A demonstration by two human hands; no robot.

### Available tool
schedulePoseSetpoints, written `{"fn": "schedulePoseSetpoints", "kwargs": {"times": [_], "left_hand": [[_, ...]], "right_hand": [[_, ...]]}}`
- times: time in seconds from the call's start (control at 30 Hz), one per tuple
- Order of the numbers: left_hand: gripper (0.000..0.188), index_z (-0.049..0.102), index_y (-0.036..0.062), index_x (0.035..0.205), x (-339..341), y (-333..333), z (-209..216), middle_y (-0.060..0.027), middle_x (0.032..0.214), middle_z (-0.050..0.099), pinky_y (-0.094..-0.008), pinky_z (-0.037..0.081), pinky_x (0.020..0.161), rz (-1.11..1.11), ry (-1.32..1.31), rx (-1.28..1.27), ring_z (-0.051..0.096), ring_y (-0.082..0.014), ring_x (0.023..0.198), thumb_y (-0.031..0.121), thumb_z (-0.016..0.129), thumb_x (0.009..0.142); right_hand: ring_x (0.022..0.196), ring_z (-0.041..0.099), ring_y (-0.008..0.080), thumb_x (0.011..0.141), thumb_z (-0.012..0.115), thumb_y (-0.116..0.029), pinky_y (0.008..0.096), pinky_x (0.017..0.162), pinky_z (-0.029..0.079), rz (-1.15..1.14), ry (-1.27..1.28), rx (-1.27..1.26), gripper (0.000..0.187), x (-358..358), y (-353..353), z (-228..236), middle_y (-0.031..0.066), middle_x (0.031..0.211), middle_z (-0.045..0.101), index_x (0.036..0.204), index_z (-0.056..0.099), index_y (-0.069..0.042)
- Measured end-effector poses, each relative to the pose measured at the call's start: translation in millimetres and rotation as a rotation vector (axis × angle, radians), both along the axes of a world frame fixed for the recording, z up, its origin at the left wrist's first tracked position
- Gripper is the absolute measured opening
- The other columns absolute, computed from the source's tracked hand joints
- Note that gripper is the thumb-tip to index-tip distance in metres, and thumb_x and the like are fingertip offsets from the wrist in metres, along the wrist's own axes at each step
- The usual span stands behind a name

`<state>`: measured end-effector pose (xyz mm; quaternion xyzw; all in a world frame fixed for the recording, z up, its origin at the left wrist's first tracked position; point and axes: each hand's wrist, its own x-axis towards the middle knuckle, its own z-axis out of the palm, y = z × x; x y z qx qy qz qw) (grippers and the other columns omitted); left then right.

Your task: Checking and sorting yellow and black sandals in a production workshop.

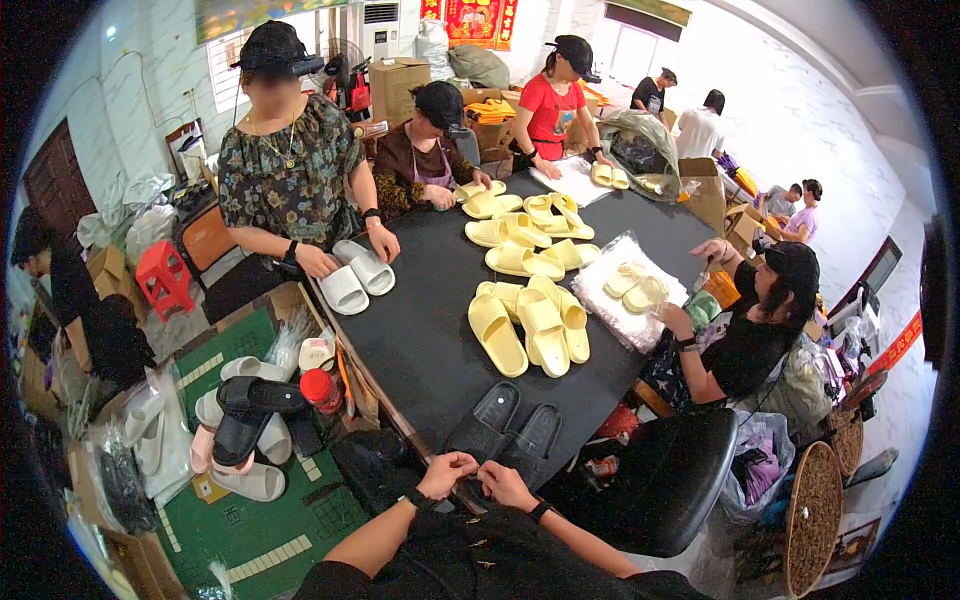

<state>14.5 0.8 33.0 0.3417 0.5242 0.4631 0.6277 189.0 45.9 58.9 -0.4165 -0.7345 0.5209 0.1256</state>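
Note:
My left hand (447, 475) and my right hand (508, 487) come close together at the near edge of the black table (415, 345). The fingertips of each are pinched; anything between them is too small to make out. Just beyond lies a pair of black slippers, the left slipper (490, 420) and the right slipper (535, 438), side by side on the tabletop. Farther in sits a heap of pale yellow slippers (541, 325), with more yellow slippers (515, 232) behind it.
Across the table a person holds white slippers (364, 276); others handle yellow slippers. On the right, yellow slippers rest on a stack of plastic bags (610, 312). Left stands a green table (330, 515) with mixed slippers and a red-lidded jar (320, 390). A black chair (665, 470) is at my right.

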Motion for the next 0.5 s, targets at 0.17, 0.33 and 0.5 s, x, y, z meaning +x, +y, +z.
{"fn": "schedulePoseSetpoints", "kwargs": {"times": [0.17, 0.33, 0.5], "left_hand": [[0.015, 0.063, 0.0029, 0.095, 2, -1, 7, -0.0005, 0.087, 0.063, -0.0239, 0.046, 0.071, 0.034, -0.033, -0.022, 0.055, -0.0078, 0.079, 0.015, 0.064, 0.086], [0.015, 0.063, 0.0030, 0.095, 4, 0, -1, -0.0006, 0.087, 0.063, -0.0238, 0.046, 0.071, 0.071, -0.079, 0.027, 0.055, -0.0082, 0.078, 0.015, 0.064, 0.087], [0.016, 0.063, 0.0034, 0.094, 4, 1, 1, -0.0002, 0.085, 0.063, -0.0234, 0.046, 0.070, 0.089, -0.137, -0.023, 0.056, -0.0083, 0.077, 0.017, 0.065, 0.086]], "right_hand": [[0.058, 0.061, 0.0209, 0.093, 0.048, -0.022, 0.0338, 0.055, 0.047, 0.014, 0.012, -0.008, 0.018, 0, 0, 3, 0.0069, 0.062, 0.060, 0.092, 0.053, -0.006], [0.057, 0.061, 0.0215, 0.093, 0.048, -0.023, 0.0344, 0.055, 0.047, 0.014, 0.007, -0.013, 0.018, -1, 1, 4, 0.0072, 0.063, 0.060, 0.092, 0.053, -0.006], [0.057, 0.061, 0.0225, 0.093, 0.048, -0.023, 0.0349, 0.055, 0.047, 0.031, 0.000, 0.025, 0.018, -1, 1, 4, 0.0081, 0.062, 0.060, 0.092, 0.054, -0.006]]}}
